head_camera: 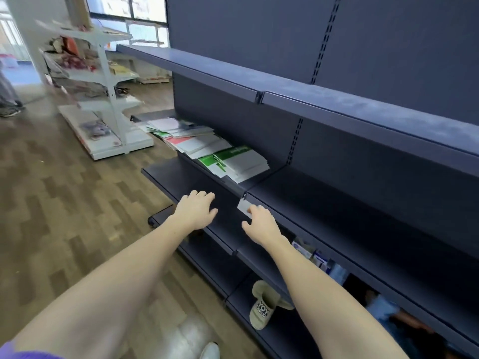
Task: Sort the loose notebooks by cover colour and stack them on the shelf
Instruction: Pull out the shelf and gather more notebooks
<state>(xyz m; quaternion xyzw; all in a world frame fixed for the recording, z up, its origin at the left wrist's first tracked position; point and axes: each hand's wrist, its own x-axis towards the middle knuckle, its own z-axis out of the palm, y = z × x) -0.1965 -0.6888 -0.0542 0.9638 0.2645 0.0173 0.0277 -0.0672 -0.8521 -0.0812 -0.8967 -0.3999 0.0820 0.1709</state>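
Note:
Loose notebooks [207, 149] lie in an untidy heap on a dark shelf [337, 203], with white, green and pink covers showing. The nearest ones are green-and-white [233, 159]. Both my arms reach forward below that shelf's front edge. My left hand [195, 209] hovers with loosely curled fingers over the lower dark shelf and holds nothing. My right hand [260, 225] is next to a small white label [243, 206] on the shelf's front rail; its fingertips touch the label.
A higher dark shelf [259, 84] runs across above the notebooks. A beige slipper [264, 305] lies on the bottom shelf, with small boxes [311, 255] to its right. A white display rack [98, 99] stands on the wooden floor at the left.

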